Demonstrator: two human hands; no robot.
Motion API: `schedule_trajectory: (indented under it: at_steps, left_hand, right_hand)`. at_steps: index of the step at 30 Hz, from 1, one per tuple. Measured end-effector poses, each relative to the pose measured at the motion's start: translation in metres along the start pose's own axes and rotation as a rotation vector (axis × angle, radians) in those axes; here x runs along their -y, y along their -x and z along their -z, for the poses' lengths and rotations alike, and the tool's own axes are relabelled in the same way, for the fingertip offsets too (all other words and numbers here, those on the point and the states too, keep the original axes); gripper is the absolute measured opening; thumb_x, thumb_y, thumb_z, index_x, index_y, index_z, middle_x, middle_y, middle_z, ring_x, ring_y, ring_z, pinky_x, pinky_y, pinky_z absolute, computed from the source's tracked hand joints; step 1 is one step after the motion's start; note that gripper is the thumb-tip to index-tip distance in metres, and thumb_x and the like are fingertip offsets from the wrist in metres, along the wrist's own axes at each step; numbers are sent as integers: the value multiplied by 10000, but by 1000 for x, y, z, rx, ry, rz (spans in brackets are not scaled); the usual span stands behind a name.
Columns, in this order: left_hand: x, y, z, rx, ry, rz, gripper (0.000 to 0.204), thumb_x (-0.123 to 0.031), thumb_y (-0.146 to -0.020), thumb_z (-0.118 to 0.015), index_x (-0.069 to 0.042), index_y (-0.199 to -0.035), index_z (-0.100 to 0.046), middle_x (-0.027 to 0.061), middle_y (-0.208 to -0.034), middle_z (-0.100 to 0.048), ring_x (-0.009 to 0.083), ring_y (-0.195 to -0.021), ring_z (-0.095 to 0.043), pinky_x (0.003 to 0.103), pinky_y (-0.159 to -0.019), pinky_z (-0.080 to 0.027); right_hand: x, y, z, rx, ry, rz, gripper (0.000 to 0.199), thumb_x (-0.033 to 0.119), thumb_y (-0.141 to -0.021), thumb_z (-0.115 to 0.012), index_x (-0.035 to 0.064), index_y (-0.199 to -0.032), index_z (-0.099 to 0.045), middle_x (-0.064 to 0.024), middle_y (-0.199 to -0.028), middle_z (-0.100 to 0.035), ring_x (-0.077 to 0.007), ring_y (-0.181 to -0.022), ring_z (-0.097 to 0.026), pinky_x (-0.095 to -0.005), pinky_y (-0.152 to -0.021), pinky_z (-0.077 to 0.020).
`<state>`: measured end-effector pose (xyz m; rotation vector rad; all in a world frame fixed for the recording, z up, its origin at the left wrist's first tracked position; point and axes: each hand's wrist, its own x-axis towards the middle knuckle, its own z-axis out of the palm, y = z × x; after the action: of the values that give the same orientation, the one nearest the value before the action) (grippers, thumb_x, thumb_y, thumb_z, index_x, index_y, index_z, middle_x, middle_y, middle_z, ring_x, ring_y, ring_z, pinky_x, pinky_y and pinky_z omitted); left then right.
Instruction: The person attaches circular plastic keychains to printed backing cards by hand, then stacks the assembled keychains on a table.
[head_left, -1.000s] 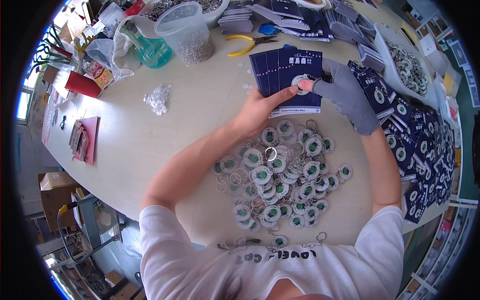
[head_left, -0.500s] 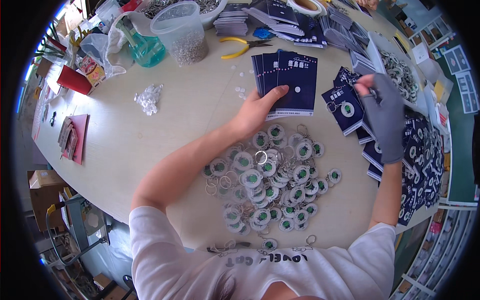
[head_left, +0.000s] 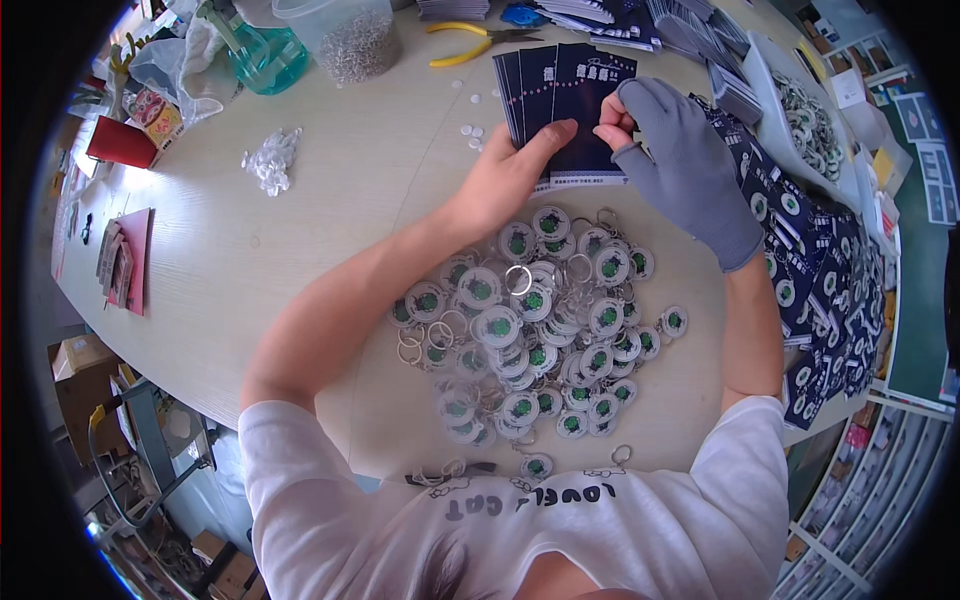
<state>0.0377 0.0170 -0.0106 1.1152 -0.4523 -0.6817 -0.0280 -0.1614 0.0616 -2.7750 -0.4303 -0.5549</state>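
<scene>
My left hand (head_left: 500, 180) grips a fan of dark blue printed cards (head_left: 588, 95), its thumb lying across the front. Over the right side of the top card, my right hand (head_left: 690, 180), in a grey glove with bare fingertips, has its thumb and fingers pinched together. Whatever is between those fingertips is too small to make out. Below both hands lies a heap of round clear keychains (head_left: 535, 325) with green designs and metal split rings. Small white round dots (head_left: 472, 131) are scattered left of the cards.
Cards with keychains attached (head_left: 825, 290) pile up at the right, beside a white bin of keychains (head_left: 800, 120). Yellow-handled pliers (head_left: 465, 50), a tub of metal rings (head_left: 355, 45) and a green spray bottle (head_left: 265, 60) stand at the back. Clear plastic bits (head_left: 272, 160) lie left.
My right hand has moved left from the pile of cards at the right to the top card in my left hand. The white dot on that card is no longer visible. The view has shifted slightly.
</scene>
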Motion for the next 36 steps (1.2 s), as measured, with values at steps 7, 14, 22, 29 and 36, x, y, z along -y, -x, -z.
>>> schedule_trajectory:
  at_steps: [7, 14, 22, 29, 36]
  left_hand:
    - [-9, -11, 5, -428, 294, -25, 329, -245, -914, -673, -35, -1146, -569, 88, -1095, -648, 213, -995, -663, 354, -829, -565]
    - [-10, -9, 7, -555, 361, -35, 323, -240, -902, -691, -48, -1134, -573, 80, -1069, -654, 202, -960, -668, 344, -792, -563]
    - [-14, -5, 1, -371, 437, 22, 298, -228, -920, -658, -45, -1149, -606, 68, -1079, -670, 196, -992, -663, 331, -837, -543]
    - [-12, -6, 3, -270, 471, 31, 328, -207, -966, -590, -7, -1222, -545, 106, -1118, -648, 228, -987, -670, 372, -828, -576]
    - [-9, -9, 1, -168, 449, 240, 342, -183, -953, -601, -7, -1242, -551, 137, -1172, -643, 255, -1068, -654, 420, -961, -542]
  right_hand:
    - [-3, 11, 19, 328, -307, -337, 298, 189, -881, -662, 67, -1144, -593, -84, -1028, -666, -255, -920, -651, -375, -778, -509]
    - [24, 22, 33, 764, -208, -7, 323, 285, -820, -698, 122, -1096, -655, -86, -1026, -667, -286, -982, -636, -404, -811, -508]
    - [25, 20, 36, 762, -344, -132, 269, 198, -790, -727, 61, -1014, -665, -80, -778, -670, -296, -742, -660, -383, -683, -507]
    - [7, 12, 69, 739, -468, -164, 188, 132, -816, -710, 26, -969, -684, -61, -714, -665, -153, -644, -629, -276, -614, -478]
    - [-13, -32, 26, 67, -1045, -575, 306, 153, -887, -693, 14, -1157, -654, -38, -868, -694, -49, -729, -611, -175, -615, -447]
